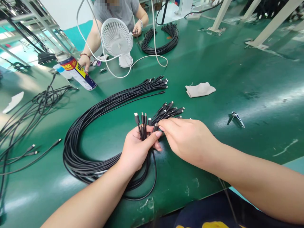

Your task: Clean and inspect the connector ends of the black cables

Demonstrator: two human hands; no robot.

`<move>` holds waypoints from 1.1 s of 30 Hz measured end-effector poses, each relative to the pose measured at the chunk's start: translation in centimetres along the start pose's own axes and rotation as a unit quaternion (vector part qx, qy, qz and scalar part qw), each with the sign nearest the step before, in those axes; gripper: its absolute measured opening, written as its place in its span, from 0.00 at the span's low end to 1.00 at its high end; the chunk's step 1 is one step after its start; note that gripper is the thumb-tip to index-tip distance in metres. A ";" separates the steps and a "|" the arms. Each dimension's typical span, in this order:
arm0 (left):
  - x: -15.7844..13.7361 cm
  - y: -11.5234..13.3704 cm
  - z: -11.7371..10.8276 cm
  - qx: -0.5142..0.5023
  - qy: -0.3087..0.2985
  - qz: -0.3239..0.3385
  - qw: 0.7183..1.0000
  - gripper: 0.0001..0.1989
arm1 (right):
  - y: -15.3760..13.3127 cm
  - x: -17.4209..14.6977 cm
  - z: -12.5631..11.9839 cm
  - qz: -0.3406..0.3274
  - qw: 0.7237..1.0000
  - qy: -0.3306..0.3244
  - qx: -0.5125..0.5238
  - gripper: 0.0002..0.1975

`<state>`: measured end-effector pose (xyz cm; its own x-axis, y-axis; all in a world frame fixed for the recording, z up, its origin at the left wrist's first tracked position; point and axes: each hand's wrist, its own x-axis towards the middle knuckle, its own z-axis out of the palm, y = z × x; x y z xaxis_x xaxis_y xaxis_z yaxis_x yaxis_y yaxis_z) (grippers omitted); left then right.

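Note:
My left hand [139, 144] is closed around several black USB cables [144, 119], with their plug ends standing up above the fingers. One plug [155, 127] leans to the right between my left thumb and my right fingertips. My right hand [186, 134] pinches at that plug; its fingertips are partly hidden, so the exact hold is hard to see. Under and behind my hands, a long bundle of black cables [80, 126] curves in a U on the green table. One group of its ends [169, 109] lies just beyond my right hand, and another group [155, 83] farther back.
A spray can [79, 74], a white fan [117, 39] and a coiled cable bundle [163, 47] stand or lie toward a person [123, 12] opposite. Loose cables [40, 104] spread at left. A pale cloth piece [200, 90] and metal nippers [236, 118] lie at right.

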<state>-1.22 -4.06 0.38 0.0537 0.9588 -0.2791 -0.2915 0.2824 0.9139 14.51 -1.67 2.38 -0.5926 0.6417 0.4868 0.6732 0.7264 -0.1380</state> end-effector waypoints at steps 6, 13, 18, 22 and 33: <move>0.1 0.1 -0.2 0.029 0.011 -0.013 0.999 0.15 | 0.2 -0.1 0.1 -0.011 1.000 0.016 0.005 0.11; 0.1 0.1 -0.1 0.032 0.022 -0.022 0.999 0.16 | 0.3 -0.1 0.1 -0.005 1.000 -0.004 -0.001 0.13; 0.1 0.2 0.1 0.036 0.030 -0.016 0.999 0.16 | 0.1 -0.1 0.2 0.004 1.000 0.008 -0.013 0.13; 0.1 0.4 0.4 0.038 0.042 -0.010 0.998 0.17 | -0.1 -0.1 0.2 0.012 1.000 0.004 -0.018 0.12; 0.0 0.3 0.5 0.049 0.057 -0.006 0.997 0.16 | -0.4 0.2 0.3 0.006 1.000 0.001 -0.027 0.12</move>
<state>-0.81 -3.98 0.80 -0.0534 0.9469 -0.3170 -0.1971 0.3012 0.9330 14.04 -1.75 2.27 -0.5828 0.6503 0.4873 0.7039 0.7036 -0.0971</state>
